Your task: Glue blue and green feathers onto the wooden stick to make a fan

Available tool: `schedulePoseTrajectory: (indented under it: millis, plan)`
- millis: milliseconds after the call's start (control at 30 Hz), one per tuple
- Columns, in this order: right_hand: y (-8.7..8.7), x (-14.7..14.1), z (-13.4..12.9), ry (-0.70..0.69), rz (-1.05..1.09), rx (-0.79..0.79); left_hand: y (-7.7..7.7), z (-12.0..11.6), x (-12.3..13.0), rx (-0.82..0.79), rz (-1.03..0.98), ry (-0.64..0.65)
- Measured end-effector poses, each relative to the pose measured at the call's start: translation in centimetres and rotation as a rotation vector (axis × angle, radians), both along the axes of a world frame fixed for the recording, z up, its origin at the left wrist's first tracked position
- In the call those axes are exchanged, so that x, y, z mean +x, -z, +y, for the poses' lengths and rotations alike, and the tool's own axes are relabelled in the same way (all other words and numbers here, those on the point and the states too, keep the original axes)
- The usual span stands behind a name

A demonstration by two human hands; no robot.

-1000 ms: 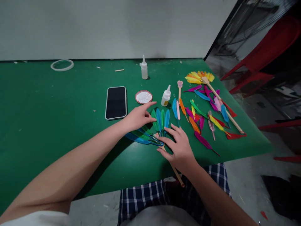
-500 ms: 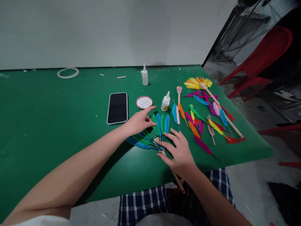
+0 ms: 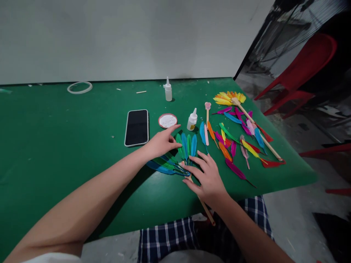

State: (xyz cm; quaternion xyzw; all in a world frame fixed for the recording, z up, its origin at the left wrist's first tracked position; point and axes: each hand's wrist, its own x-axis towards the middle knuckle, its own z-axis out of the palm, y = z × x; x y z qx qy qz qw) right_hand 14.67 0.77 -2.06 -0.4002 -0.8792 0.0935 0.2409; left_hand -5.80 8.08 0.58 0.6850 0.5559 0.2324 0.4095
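Note:
A fan of blue and green feathers [image 3: 164, 166] on a wooden stick [image 3: 207, 210] lies at the table's front edge, its stick reaching past the edge. My left hand [image 3: 161, 143] is above the feathers, thumb and index finger apart, the thumb tip at a green feather; its other fingers are curled. My right hand [image 3: 207, 175] rests fingertips on the feather quills where they meet the stick head, fingers spread and thumb beside the stick. Part of the stick is hidden under this hand.
On the green table [image 3: 55, 146] are a phone [image 3: 137, 128], a round white dish [image 3: 168, 120], two glue bottles [image 3: 192, 119] [image 3: 168, 92], a clear ring [image 3: 79, 87], loose coloured feathers [image 3: 236, 170] and a yellow feather fan [image 3: 229, 98]. A red chair [image 3: 307, 65] stands right.
The camera view has shifted slightly. Both hands and the feathers hold nearly the same positions.

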Motion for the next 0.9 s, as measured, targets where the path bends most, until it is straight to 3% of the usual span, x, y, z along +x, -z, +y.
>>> schedulePoseTrajectory:
  millis: [200,900]
  plan:
    - [-0.02,0.00,-0.14,0.004,-0.009,0.022,-0.02,0.58,-0.58,0.012,-0.003,-0.082]
    - [0.02,-0.01,-0.09,0.043,-0.014,-0.015,0.38,0.52,0.03,-0.009,-0.046,-0.053]
